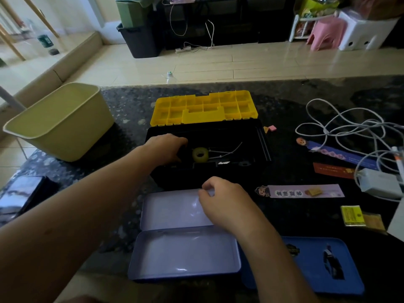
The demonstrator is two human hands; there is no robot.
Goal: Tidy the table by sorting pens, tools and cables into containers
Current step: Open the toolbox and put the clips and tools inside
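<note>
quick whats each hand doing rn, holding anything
left hand: inside the toolbox, fingers curled down; any hold cannot be told
right hand: pinches the far rim of the tin case lid

1. Bare tabletop [129, 119] between the yellow bin [65, 132] and the toolbox [261, 138] leaves an open lane.
2. The toolbox is open from above; its yellow lid [203, 108] walls off the far side.
3. Tangled white cable [349, 132] and paper strips [306, 191] crowd the right.

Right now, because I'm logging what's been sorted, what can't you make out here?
Head view:
Left hand: any grasp inside the black plastic toolbox hidden by its knuckles and shadow.
Right hand: any pinch over the lilac metal pencil tin too small to tell.
White charger block: cut by right edge.
</note>
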